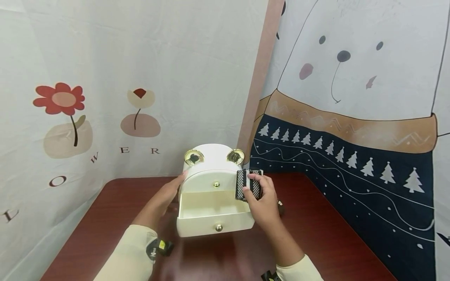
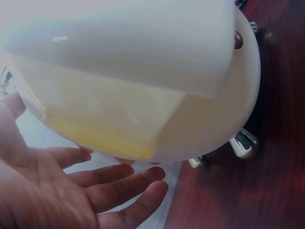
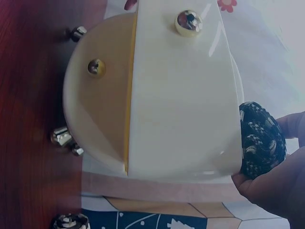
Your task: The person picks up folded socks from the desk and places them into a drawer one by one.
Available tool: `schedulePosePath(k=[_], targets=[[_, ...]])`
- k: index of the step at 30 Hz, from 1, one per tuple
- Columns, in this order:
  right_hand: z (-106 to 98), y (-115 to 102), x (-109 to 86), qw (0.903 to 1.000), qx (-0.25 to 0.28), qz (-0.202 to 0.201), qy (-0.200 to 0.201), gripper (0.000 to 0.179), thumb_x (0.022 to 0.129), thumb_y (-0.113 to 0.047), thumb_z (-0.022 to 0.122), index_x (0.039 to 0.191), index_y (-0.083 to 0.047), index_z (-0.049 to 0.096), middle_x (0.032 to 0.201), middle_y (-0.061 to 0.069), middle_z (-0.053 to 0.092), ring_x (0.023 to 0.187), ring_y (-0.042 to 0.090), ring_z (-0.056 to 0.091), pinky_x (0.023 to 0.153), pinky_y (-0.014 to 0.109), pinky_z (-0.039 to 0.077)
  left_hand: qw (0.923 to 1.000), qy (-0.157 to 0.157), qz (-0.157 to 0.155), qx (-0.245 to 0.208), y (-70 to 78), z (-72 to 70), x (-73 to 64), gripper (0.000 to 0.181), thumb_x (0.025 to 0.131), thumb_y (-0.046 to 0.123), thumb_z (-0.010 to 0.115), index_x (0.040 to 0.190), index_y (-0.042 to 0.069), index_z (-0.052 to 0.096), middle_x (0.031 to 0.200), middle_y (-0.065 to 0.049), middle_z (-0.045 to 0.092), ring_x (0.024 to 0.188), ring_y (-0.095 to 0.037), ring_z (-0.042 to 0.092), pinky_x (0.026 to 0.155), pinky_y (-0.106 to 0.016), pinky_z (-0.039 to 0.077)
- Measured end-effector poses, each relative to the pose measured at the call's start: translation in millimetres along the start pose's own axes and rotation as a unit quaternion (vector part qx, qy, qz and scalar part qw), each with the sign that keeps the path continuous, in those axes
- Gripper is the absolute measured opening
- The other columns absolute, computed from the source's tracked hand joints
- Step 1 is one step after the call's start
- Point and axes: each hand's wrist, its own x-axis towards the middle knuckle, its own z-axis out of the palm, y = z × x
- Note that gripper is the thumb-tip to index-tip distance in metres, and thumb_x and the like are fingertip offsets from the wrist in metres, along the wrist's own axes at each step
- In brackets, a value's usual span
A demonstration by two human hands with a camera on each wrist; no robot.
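A cream box shaped like an alarm clock (image 1: 211, 156) has a middle drawer (image 1: 198, 224) pulled out, with pale yellow showing inside. My left hand (image 2: 52, 186) lies along the box's left side, its fingers loosely extended. At the drawer's right end, my right hand (image 1: 265, 203) pinches a folded black-and-white patterned fabric piece (image 1: 240, 183) between thumb and fingers. From the right wrist, that fabric (image 3: 262, 140) appears as a thick dark bundle right at the drawer's edge. Knobs mark the upper panel (image 1: 201, 184) and the lower panel (image 3: 107, 95).
Short shiny feet (image 2: 245, 144) hold the box above the dark red-brown table (image 1: 295, 242). Behind the right hand, a small dark object with shiny parts (image 1: 280, 208) sits on the table. Printed curtains (image 1: 197, 78) hang behind and to the right.
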Motion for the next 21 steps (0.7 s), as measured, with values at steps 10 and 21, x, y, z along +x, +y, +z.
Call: schedulePosePath(k=[10,21], targets=[[9.6,-0.5,-6.4,0.9999,0.003,-0.009,-0.003,0.036,0.095,0.003,0.077,0.128,-0.010,0.077,0.139,0.017,0.060,0.123,0.031,0.064,0.100,0.033,0.061,1.0000,0.003,-0.009,-0.001,0.0,0.6,-0.7,0.091,0.099,0.090,0.038,0.135,0.011,0.067,0.120,-0.017,0.075,0.106,-0.029,0.071,0.083,-0.042,0.055],[17.5,-1.1,-14.1,0.9985,-0.022,-0.039,-0.032,0.032,0.089,0.004,0.083,0.118,-0.008,0.078,0.130,0.016,0.064,0.121,0.030,0.065,0.104,0.049,0.060,1.0000,-0.001,-0.008,0.002,-0.6,-0.9,-1.3,0.096,0.098,0.091,0.038,0.141,0.010,0.065,0.120,-0.015,0.076,0.106,-0.031,0.072,0.086,-0.045,0.055]])
